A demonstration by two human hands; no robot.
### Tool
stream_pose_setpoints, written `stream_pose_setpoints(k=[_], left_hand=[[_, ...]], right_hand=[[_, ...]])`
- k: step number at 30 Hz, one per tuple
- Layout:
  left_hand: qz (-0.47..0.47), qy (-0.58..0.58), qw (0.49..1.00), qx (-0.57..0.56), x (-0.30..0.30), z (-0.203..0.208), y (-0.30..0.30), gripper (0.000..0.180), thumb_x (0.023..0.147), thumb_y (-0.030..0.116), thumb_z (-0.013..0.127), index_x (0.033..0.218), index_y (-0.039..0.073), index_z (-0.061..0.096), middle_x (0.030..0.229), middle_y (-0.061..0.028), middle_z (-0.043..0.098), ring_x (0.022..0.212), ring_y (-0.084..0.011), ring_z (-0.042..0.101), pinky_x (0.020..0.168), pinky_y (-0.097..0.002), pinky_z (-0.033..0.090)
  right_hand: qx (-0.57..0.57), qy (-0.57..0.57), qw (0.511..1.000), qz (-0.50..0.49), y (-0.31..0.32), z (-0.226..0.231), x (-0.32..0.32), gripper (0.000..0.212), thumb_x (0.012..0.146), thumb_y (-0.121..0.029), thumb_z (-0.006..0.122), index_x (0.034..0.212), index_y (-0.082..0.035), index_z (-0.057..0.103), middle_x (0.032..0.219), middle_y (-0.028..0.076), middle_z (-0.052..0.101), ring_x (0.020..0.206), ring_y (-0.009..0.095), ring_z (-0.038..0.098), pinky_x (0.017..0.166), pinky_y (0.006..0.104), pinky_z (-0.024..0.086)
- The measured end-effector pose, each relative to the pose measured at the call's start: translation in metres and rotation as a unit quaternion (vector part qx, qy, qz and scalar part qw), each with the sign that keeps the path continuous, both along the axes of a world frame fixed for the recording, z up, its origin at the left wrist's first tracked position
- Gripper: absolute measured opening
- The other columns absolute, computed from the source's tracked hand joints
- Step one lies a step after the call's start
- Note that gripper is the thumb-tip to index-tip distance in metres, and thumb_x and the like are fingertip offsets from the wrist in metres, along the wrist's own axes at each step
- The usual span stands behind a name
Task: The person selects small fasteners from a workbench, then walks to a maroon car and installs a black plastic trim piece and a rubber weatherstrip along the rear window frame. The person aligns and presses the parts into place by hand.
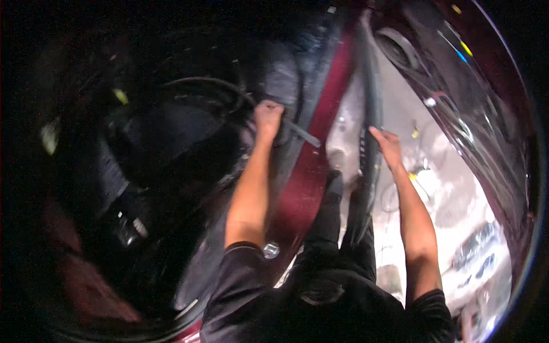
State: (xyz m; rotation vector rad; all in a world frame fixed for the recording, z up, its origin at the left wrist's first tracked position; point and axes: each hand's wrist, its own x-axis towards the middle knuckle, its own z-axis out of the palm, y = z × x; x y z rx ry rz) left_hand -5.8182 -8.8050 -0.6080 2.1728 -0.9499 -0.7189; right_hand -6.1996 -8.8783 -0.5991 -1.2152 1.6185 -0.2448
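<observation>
My left hand [269,117] is closed near the inner side of the maroon car sill [309,183]. From beside its fist a flat grey bar [302,133] sticks out across the sill; its kind does not show clearly. A long, narrow dark trim strip [370,86] stands along the outer side of the sill. My right hand [389,144] is shut on this strip's outer edge, thumb up. A row of small pale marks runs down the strip beside that hand. Its lower end reaches my legs.
On the right, a maroon car door [486,114] stands open, with a round speaker [397,47] and loose wires on its inner side. To the left the car's interior [166,137] is very dark, with a cable [206,80] across it. Crumpled clear plastic [480,251] lies at lower right.
</observation>
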Motion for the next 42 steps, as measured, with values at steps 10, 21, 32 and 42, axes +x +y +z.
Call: stream_pose_setpoints(k=[10,21,32,42], left_hand=[[0.332,0.483,0.802,-0.117,-0.019,0.008,0.016,0.029,0.094,0.029,0.058,0.076,0.008,0.058,0.061,-0.0003,0.048,0.045,-0.0104,0.042,0.036,-0.0245,0.028],[-0.023,-0.165,0.972,0.168,-0.026,0.028,0.01,0.022,0.091,0.019,0.052,0.103,0.005,0.063,0.091,-0.0262,0.068,0.09,-0.0453,0.066,0.081,-0.0534,0.052],[0.065,-0.154,0.974,0.156,-0.015,0.027,0.04,0.018,0.072,0.014,0.064,0.084,0.003,0.071,0.09,-0.022,0.07,0.088,-0.0415,0.066,0.08,-0.0495,0.052],[0.104,-0.119,0.973,0.168,-0.031,0.018,0.033,0.022,0.077,0.017,0.059,0.084,0.0,0.071,0.091,-0.0271,0.068,0.09,-0.0433,0.066,0.083,-0.0507,0.052]], right_hand=[[-0.034,-0.046,0.998,-0.035,0.027,-0.001,-0.016,0.048,0.089,-0.047,0.065,0.087,0.001,0.068,0.074,0.006,0.058,0.067,0.014,0.05,0.064,0.0313,0.041],[-0.271,-0.036,0.94,0.202,0.026,0.039,0.097,0.031,0.094,-0.021,0.058,0.119,-0.002,0.059,0.099,0.025,0.065,0.093,0.041,0.064,0.082,0.0449,0.049],[-0.164,0.014,0.929,0.332,0.011,-0.011,0.233,0.048,0.089,-0.038,0.065,0.12,-0.002,0.055,0.099,0.03,0.066,0.099,0.046,0.064,0.086,0.0504,0.051],[0.099,-0.195,0.975,0.049,-0.008,-0.038,0.264,0.037,0.086,-0.032,0.074,0.079,0.001,0.059,0.065,0.013,0.061,0.056,0.027,0.06,0.055,0.0394,0.05]])
